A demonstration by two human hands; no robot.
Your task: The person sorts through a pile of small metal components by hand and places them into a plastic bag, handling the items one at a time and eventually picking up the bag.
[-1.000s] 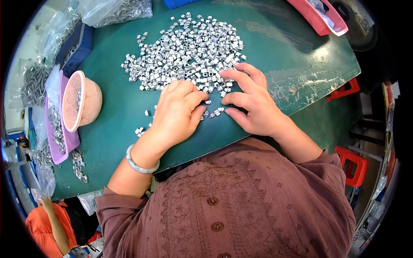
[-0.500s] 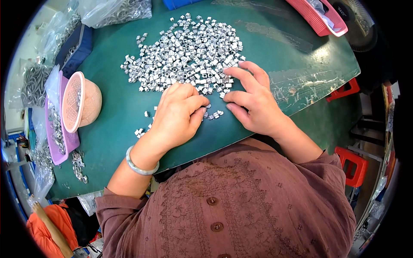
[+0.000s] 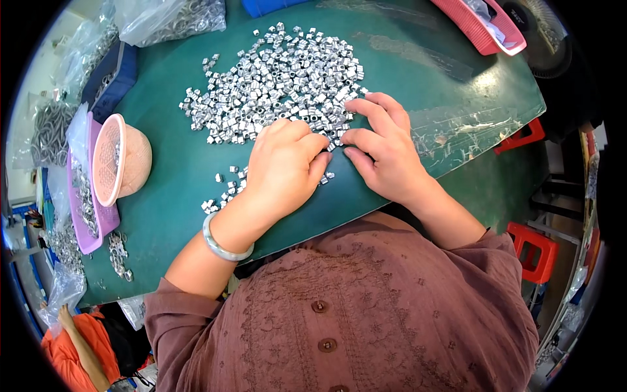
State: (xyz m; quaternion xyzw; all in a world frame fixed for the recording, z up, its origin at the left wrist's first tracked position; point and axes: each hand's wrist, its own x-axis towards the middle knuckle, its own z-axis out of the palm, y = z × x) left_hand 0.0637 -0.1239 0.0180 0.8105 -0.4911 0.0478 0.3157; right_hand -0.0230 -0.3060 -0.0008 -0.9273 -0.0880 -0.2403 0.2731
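A broad heap of small silvery metal pieces with holes [image 3: 281, 81] lies on the green table, just beyond my hands. My left hand [image 3: 287, 163] is at the near edge of the heap. Its fingers are curled and the thumb closes toward the index finger; whatever is between their tips is too hidden to make out. To its right, my right hand [image 3: 388, 147] has bent fingers spread apart, with fingertips beside pieces at the heap's right edge. A smaller loose group of the same pieces [image 3: 228, 188] lies by my left wrist, partly covered by it.
At the left stand a peach mesh basket [image 3: 134, 163], a purple basket [image 3: 101, 228] and a blue bin [image 3: 121, 78]. A clear bag of metal parts [image 3: 179, 23] lies at the back. A pink basket [image 3: 480, 32] sits far right, a red stool [image 3: 532, 251] below. Another person's arm [image 3: 85, 346] shows lower left.
My left hand has shifted to the right, closer to my right hand, uncovering more loose pieces beside its wrist. My right hand has barely moved.
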